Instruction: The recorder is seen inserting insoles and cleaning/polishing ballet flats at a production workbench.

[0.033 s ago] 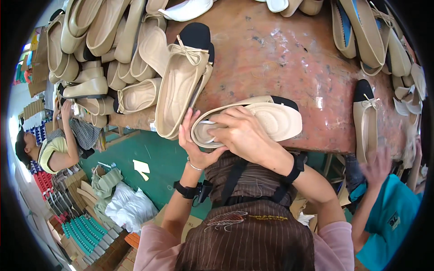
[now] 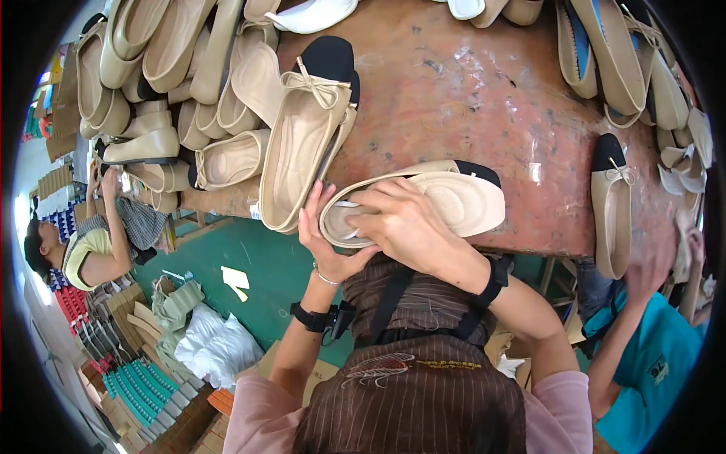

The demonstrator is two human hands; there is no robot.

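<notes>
At the table's near edge a beige flat shoe (image 2: pixel 363 184) with a black toe lies on its side, its opening facing me. My left hand (image 2: pixel 324 238) grips the heel from outside, thumb below and fingers above. The curled fingers of my right hand (image 2: pixel 397 219) reach inside the heel, on a small white pad (image 2: pixel 340 216) they partly cover. A loose beige insole (image 2: pixel 465 203) lies over the front of the shoe, partly under my right hand. Right behind my left fingers rests another beige shoe (image 2: pixel 299 151) with a black toe and bow, overlapping a further shoe.
Beige flats (image 2: pixel 170 57) are heaped at the left of the worn reddish table (image 2: pixel 446 91); more shoes (image 2: pixel 612 64) stand at the far right. One single shoe (image 2: pixel 612 204) lies near the right edge, beside a co-worker in teal (image 2: pixel 658 363). Another person (image 2: pixel 98 242) works at the left.
At the right, the co-worker's hand has moved away from the single shoe's heel toward the right. My own hands and the shoe they hold stay in place.
</notes>
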